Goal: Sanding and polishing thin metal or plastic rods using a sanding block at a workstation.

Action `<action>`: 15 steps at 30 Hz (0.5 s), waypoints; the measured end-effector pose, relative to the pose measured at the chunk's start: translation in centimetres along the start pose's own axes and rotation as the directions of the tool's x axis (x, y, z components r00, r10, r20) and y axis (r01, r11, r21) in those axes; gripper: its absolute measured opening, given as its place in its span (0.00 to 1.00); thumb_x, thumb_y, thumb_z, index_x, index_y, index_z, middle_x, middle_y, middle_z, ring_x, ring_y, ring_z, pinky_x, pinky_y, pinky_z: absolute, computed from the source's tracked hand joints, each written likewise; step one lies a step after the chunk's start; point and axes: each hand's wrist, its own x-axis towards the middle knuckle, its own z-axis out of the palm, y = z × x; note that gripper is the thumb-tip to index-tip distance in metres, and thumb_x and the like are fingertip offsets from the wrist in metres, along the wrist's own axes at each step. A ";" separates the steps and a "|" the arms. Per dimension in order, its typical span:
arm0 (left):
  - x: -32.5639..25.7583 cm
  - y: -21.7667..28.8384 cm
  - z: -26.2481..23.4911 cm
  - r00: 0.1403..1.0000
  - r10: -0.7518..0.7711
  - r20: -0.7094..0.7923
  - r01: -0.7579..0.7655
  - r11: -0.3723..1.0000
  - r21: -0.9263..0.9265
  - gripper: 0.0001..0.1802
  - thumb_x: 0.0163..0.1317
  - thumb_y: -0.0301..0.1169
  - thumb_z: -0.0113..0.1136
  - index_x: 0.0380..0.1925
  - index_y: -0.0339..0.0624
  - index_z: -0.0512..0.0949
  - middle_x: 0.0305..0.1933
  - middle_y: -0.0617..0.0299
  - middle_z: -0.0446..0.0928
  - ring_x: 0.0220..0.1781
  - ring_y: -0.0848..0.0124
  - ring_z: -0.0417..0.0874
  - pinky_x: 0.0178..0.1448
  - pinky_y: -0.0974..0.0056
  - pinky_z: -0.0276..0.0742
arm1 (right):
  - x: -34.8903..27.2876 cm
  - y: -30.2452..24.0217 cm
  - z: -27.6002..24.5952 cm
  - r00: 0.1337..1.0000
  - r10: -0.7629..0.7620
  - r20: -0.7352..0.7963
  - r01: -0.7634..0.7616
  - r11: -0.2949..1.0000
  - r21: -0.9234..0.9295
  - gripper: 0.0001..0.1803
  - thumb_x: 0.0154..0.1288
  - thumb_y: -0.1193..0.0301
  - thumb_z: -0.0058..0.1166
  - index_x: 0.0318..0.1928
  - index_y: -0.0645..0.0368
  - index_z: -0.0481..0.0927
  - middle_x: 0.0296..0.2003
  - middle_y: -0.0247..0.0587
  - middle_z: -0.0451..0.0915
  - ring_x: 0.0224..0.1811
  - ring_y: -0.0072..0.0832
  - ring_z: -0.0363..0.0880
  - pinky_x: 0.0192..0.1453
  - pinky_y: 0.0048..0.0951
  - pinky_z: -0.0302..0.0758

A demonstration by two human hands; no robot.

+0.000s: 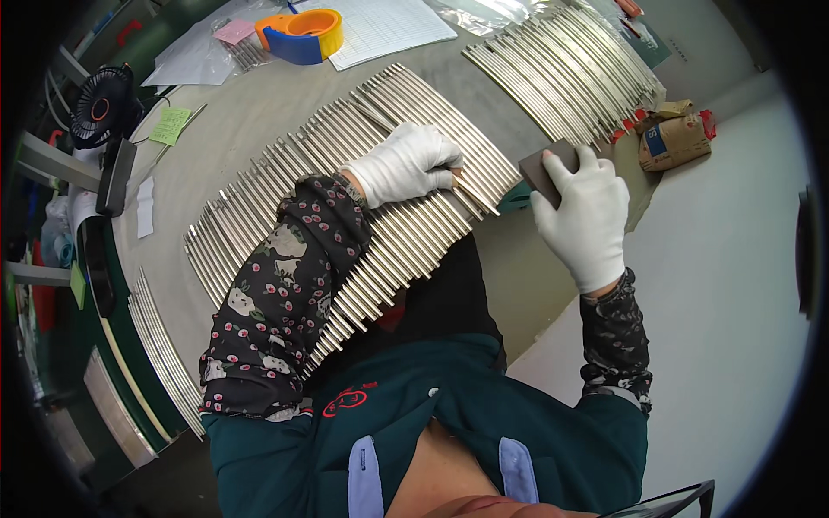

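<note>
Many shiny metal rods (pixel 406 242), dk rect. block (pixel 536 177)

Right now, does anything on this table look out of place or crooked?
Yes, slightly: a few metal rods by the left hand look askew, slanting out of line with the neatly parallel row beside them.

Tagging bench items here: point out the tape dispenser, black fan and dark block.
Tape dispenser (pixel 294 49), head view: on its blue side.
Black fan (pixel 101 109), head view: on its central hub.
Dark block (pixel 536 176), head view: on its exposed flat face.
</note>
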 end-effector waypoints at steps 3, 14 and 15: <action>-0.2 -0.2 0.0 0.999 0.025 -0.021 -0.024 0.999 0.039 0.08 0.53 0.33 0.64 0.29 0.41 0.79 0.28 0.55 0.79 0.34 0.57 0.81 0.42 0.59 0.76 | -1.3 -2.7 -0.8 0.964 -0.229 -0.138 0.261 0.920 0.294 0.22 0.46 0.63 0.63 0.45 0.56 0.81 0.36 0.49 0.75 0.35 0.40 0.75 0.33 0.37 0.70; -0.2 0.5 -0.2 1.000 -0.013 0.004 0.013 1.000 0.027 0.08 0.52 0.33 0.65 0.28 0.41 0.80 0.29 0.55 0.80 0.35 0.57 0.82 0.41 0.58 0.77 | -1.1 0.5 0.1 1.000 -0.019 -0.006 0.020 0.993 0.113 0.22 0.46 0.64 0.63 0.45 0.54 0.80 0.43 0.54 0.74 0.39 0.43 0.76 0.37 0.39 0.72; -0.1 0.5 -0.3 1.000 -0.010 0.003 0.010 1.000 0.029 0.08 0.52 0.33 0.65 0.28 0.41 0.80 0.29 0.55 0.80 0.35 0.57 0.82 0.41 0.58 0.77 | -0.8 1.2 0.0 0.998 0.058 0.029 -0.059 0.998 0.002 0.23 0.46 0.63 0.63 0.46 0.54 0.80 0.44 0.53 0.75 0.39 0.43 0.76 0.37 0.40 0.72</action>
